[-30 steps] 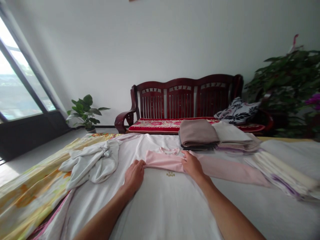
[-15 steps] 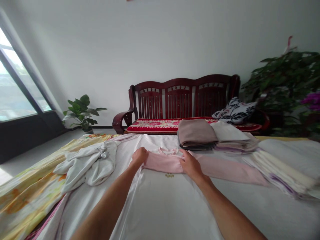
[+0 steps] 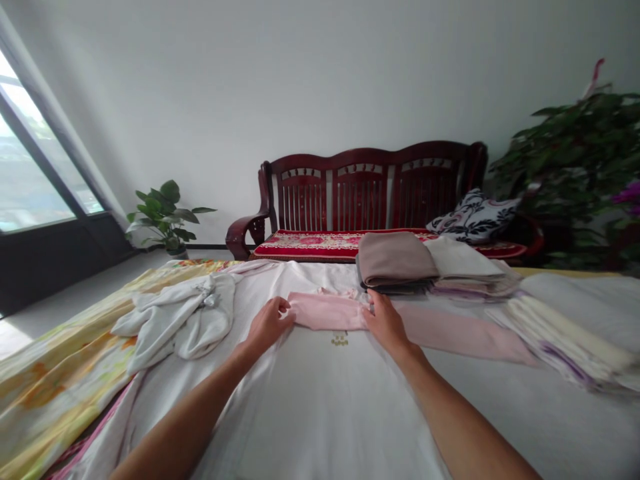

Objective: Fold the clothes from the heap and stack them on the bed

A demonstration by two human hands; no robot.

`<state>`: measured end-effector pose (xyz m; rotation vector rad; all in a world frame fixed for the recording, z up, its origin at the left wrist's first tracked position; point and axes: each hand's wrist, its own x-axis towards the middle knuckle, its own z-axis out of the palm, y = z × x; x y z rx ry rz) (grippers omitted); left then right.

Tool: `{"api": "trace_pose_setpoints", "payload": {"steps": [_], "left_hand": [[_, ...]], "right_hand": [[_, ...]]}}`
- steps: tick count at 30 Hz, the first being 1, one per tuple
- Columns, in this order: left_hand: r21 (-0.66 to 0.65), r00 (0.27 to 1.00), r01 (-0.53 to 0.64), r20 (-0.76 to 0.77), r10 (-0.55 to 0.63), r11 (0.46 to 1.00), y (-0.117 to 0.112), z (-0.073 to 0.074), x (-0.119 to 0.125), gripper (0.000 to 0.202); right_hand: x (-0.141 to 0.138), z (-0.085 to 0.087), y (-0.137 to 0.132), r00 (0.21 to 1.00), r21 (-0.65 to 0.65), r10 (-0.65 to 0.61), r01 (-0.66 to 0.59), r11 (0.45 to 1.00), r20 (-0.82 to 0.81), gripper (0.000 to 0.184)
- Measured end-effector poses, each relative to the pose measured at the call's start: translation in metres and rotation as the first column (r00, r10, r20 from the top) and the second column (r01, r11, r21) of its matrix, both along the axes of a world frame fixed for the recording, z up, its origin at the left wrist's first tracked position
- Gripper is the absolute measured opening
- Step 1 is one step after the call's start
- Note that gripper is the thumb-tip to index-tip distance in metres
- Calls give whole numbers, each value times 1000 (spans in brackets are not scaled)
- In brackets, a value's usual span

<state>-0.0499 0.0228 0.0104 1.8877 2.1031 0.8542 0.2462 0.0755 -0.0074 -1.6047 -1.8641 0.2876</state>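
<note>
A white garment with pink sleeves (image 3: pixel 320 373) lies spread on the table in front of me, a small gold emblem on its chest. One pink sleeve (image 3: pixel 327 312) is folded across the upper chest. My left hand (image 3: pixel 267 323) pinches the left end of that folded sleeve, fingers closed on the cloth. My right hand (image 3: pixel 385 322) presses flat on the sleeve's right end, fingers together and stretched out. The other pink sleeve (image 3: pixel 460 337) runs off to the right.
A crumpled white garment (image 3: pixel 180 320) lies left, on a yellow floral sheet (image 3: pixel 60 373). Folded stacks (image 3: pixel 397 261) sit behind the sleeve, more folded cloth (image 3: pixel 565 337) at right. Behind stand a dark wooden bench (image 3: pixel 370 200), a small potted plant (image 3: pixel 163 217) and a large plant (image 3: pixel 575 173).
My left hand slid along the sleeve's left end, up toward the collar and back a little, while the right hand stayed pressed on the sleeve. The camera view shifted slightly.
</note>
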Motion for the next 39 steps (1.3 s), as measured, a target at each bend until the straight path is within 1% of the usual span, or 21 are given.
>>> {"api": "trace_pose_setpoints", "payload": {"steps": [3,5,7,9,11,13,14,16,18,20,22,23,25,27,29,32,35,37,39], "left_hand": [[56,997,82,-12,-82,995,-17,-8,2,19],[55,994,106,-27,-104,993,-24,-10,5,18],[34,991,109,-78,-106,993,-28,-9,8,17],[-5,985,77,-155,-77,997,-31,-5,8,21],[-93,974,27,-222,-47,995,-33,3,5,25],[-184,965,-13,-261,-36,983,-30,12,4,27],[-194,963,-22,-268,-31,981,-27,17,5,28],[-127,968,-12,-250,-20,992,-17,24,16,32],[-32,972,51,-228,-57,998,-5,25,36,37],[-10,964,136,-230,-135,991,6,20,59,38],[-24,952,181,-248,-181,983,12,9,79,36],[-29,949,177,-259,-178,984,14,3,85,36],[-34,943,147,-296,-150,989,14,-9,90,44],[-44,931,110,-346,-119,993,13,-19,86,55],[-74,922,65,-377,-88,995,13,-23,77,63],[-136,926,0,-373,-51,991,13,-23,62,67],[-196,931,-27,-362,-47,980,13,-16,51,67],[-223,928,-63,-371,-24,973,12,-9,51,66],[-204,914,-94,-406,3,974,12,-3,59,61]], "right_hand": [[-3,-1,0,1000,5,-5,5,1000,12,52],[-5,-1,1,1000,-8,-8,9,1000,21,54],[-6,-2,2,1000,-14,0,0,1000,20,56],[-5,-2,2,1000,-3,11,-11,1000,16,58],[-4,-1,1,999,17,3,-3,1000,35,59],[-3,3,-3,995,61,-11,5,998,95,57],[-4,6,-6,991,91,-8,-5,996,133,54],[-9,11,-13,977,148,44,-77,986,210,49],[-18,13,-22,945,167,151,-205,964,291,47],[-29,11,-29,892,143,261,-332,933,368,51],[-37,5,-33,844,78,332,-399,914,421,55],[-39,2,-34,831,37,349,-403,914,433,57],[-39,-3,-33,827,-37,345,-368,929,445,59],[-33,-5,-32,838,-87,314,-309,947,447,61],[-24,-5,-32,851,-113,279,-255,960,446,63],[-14,-4,-32,864,-136,235,-194,972,446,64],[-7,1,-32,866,-174,232,-170,970,442,62],[3,7,-31,869,-171,254,-199,965,425,56],[21,16,-31,894,-126,219,-184,975,391,50]]}}
